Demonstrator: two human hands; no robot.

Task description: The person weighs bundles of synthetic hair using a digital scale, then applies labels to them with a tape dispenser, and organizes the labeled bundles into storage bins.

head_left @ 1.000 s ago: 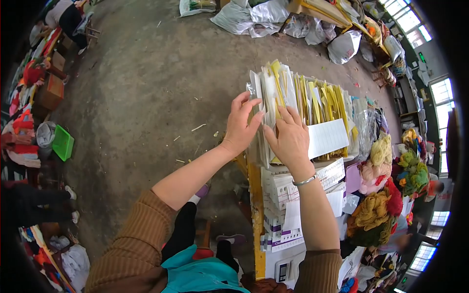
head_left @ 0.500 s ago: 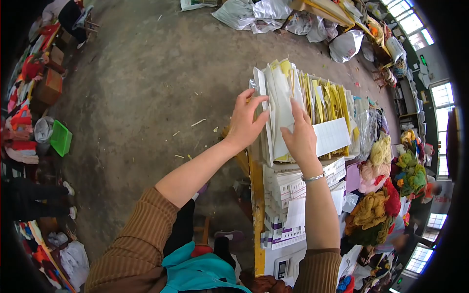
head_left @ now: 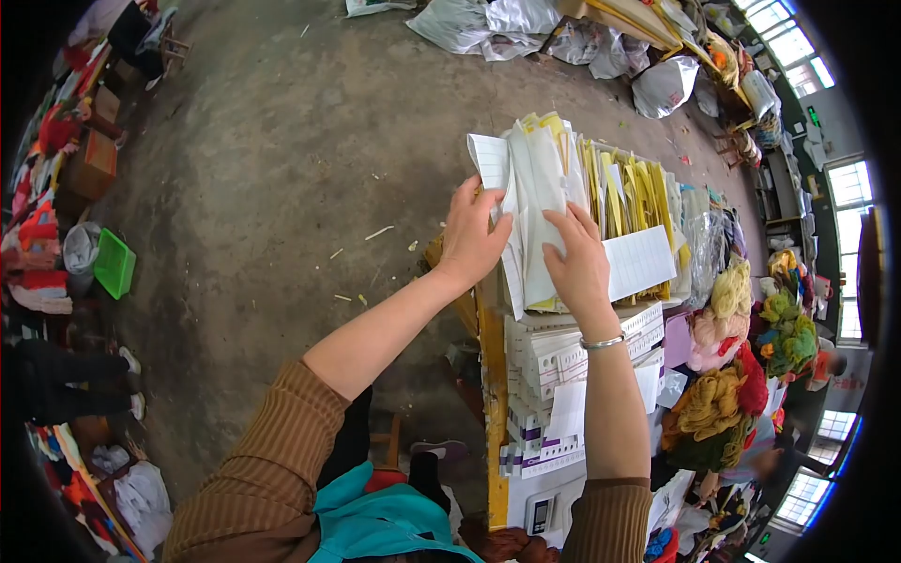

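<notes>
Upright white paper sheets [head_left: 537,188] and yellowish ones fill a box on the table. My left hand [head_left: 469,235] is at the left end of the row, its fingers and thumb curled round the edge of a lined white sheet [head_left: 488,158] that leans out to the left. My right hand [head_left: 579,263] lies over the front of the white sheets, fingers bent and thumb apart, touching them. Beside my right wrist, a lined white card [head_left: 640,265] lies slanted across the yellow envelopes [head_left: 648,192].
Stacks of white punched cards [head_left: 554,361] and a small device with a display [head_left: 542,514] lie nearer me on the table. Yarn skeins [head_left: 713,403] are heaped at the right. Plastic bags [head_left: 666,87] lie beyond. A green bin [head_left: 114,264] stands far left.
My left hand has closed on the sheets at the left end, and the lined sheet has tilted left. My right hand has lowered slightly, its fingers bending onto the papers.
</notes>
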